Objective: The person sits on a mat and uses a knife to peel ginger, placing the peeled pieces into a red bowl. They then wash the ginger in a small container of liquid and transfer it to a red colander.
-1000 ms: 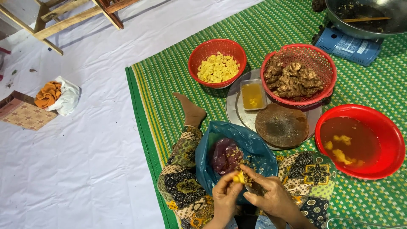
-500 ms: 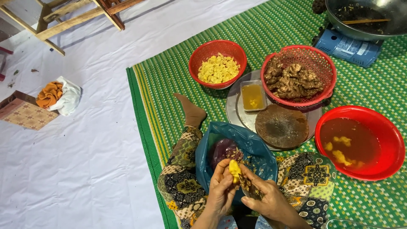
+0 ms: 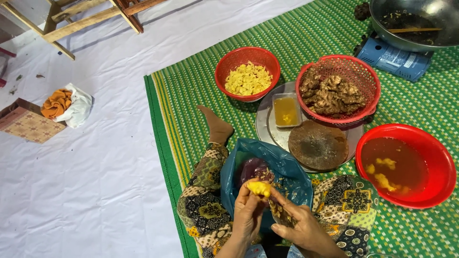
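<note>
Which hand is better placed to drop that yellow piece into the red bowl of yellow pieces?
Left, probably. The left hand already pinches the yellow piece, and the red bowl of yellow pieces lies ahead of it. The right hand holds brownish peel lower down.

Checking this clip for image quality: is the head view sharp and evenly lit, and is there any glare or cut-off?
Head view: soft, even light with only faint shadows under the red bowl of yellow pieces; detail is sharp on the green mat; a bright glare spot sits on the metal pan at top right; the left hand and right hand are cut off by the bottom edge.
</note>
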